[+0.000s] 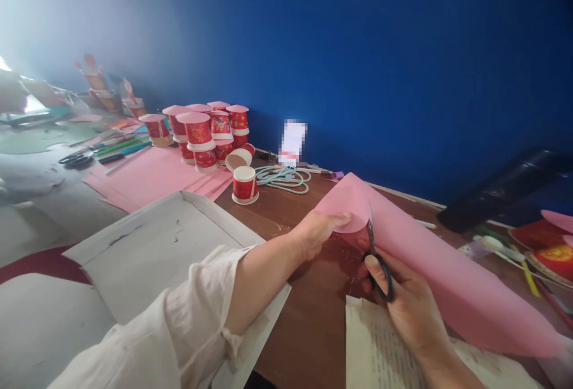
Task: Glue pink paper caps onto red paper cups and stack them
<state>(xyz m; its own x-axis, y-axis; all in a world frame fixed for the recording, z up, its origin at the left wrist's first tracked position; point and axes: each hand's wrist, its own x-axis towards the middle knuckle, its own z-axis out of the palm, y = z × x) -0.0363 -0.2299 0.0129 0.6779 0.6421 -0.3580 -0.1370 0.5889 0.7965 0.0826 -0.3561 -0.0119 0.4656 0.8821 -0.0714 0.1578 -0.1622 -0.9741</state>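
A large sheet of pink paper [430, 252] hangs over the table, sloping down to the right. My left hand [320, 228] pinches its left end, thumb on top of a rounded, partly cut edge. Black-handled scissors [378, 266] sit in my right hand [409, 296], with thumb and fingers around the handles. Their blades point away from me and lie against the paper beside the rounded part. Part of my right hand's fingers is hidden behind the handles and the paper.
Red paper cups with pink tops [199, 132] stand stacked near the blue wall. Pink sheets [147, 177] lie beside them. A single cup [245, 185], a coiled pale cable [286, 180] and a lit phone [293, 141] are ahead. White board [170, 246] lies left, a black bottle [501, 192] right.
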